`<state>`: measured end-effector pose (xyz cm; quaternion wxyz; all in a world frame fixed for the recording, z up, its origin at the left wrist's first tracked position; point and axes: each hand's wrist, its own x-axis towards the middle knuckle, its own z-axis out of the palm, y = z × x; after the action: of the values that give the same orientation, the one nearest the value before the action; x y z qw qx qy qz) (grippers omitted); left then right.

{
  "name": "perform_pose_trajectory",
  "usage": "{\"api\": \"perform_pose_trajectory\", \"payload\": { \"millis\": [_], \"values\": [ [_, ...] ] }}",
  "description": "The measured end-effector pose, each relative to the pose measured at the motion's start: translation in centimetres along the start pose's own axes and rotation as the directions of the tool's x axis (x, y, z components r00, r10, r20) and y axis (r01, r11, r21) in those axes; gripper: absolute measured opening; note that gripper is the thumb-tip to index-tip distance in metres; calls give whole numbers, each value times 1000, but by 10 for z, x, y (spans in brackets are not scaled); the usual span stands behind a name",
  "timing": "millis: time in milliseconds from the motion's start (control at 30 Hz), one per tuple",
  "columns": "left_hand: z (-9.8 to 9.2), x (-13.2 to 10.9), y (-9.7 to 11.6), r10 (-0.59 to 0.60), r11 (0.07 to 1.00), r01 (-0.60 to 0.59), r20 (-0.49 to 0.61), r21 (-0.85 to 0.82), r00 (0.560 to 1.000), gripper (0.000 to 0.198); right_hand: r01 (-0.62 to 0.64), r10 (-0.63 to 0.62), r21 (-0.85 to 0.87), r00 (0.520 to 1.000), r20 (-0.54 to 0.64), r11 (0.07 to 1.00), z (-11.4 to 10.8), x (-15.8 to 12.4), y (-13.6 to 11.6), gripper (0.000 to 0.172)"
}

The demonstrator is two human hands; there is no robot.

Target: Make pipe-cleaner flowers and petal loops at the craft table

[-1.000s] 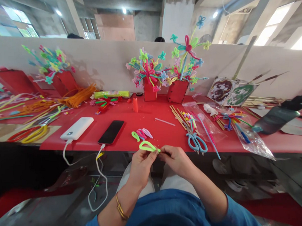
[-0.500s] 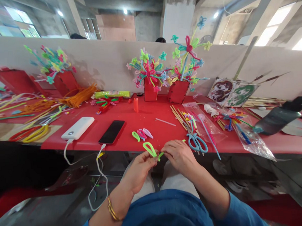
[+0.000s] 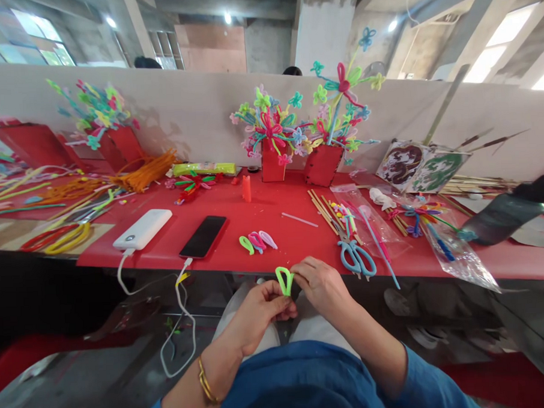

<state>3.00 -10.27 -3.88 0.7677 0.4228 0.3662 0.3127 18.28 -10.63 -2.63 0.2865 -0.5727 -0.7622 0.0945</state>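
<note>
Fingers of the left hand (image 3: 254, 314) are pressing together, thumb against forefinger, pinching the narrow base of a bright green loop (image 3: 285, 290); thumb and forefinger of the right hand (image 3: 323, 283) seem to be pinching its upper right side, while that hand's other fingers are curling inward and partly hiding one another. The loop is standing upright between the two hands, above the person's lap and just off the near edge of a red tabletop (image 3: 254, 214). It is forming a teardrop outline, open in the middle, and is showing a fuzzy surface like a pipe cleaner's, probably covering a thin wire. Judging by that, it is likely weighing almost nothing, bending readily, and clinging to skin rather than slipping. Its base, where the strands are meeting, is looking like the surest place to hold; the open curve is looking easier to squash. Three small loops (image 3: 257, 243), green, pink and lilac, are lying side by side on the smooth tabletop nearby. Blue scissors (image 3: 358, 255) with hard, rounded handles are resting to the right, beside slim wooden sticks (image 3: 321, 211). Farther back, boxy red vases (image 3: 274, 166) are holding tufted, many-coloured flowers (image 3: 271, 130).
</note>
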Motion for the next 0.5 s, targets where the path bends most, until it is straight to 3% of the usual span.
{"api": "perform_pose_trajectory", "payload": {
  "millis": [100,233,433,500],
  "values": [
    [0,1,-6,-18,1000,18,7,6,1000,12,-107,101,278,994,36,955,6,-1,-1,21],
    [0,2,-11,-20,999,22,-41,43,999,13,-212,195,568,977,90,795,13,-2,0,20],
    [0,1,-5,-71,990,75,-30,123,997,9,-180,227,733,973,37,656,22,-6,2,17],
    [0,0,-2,-65,989,72,-57,128,996,7,-196,249,798,967,59,570,23,-6,2,17]
  ]
}}
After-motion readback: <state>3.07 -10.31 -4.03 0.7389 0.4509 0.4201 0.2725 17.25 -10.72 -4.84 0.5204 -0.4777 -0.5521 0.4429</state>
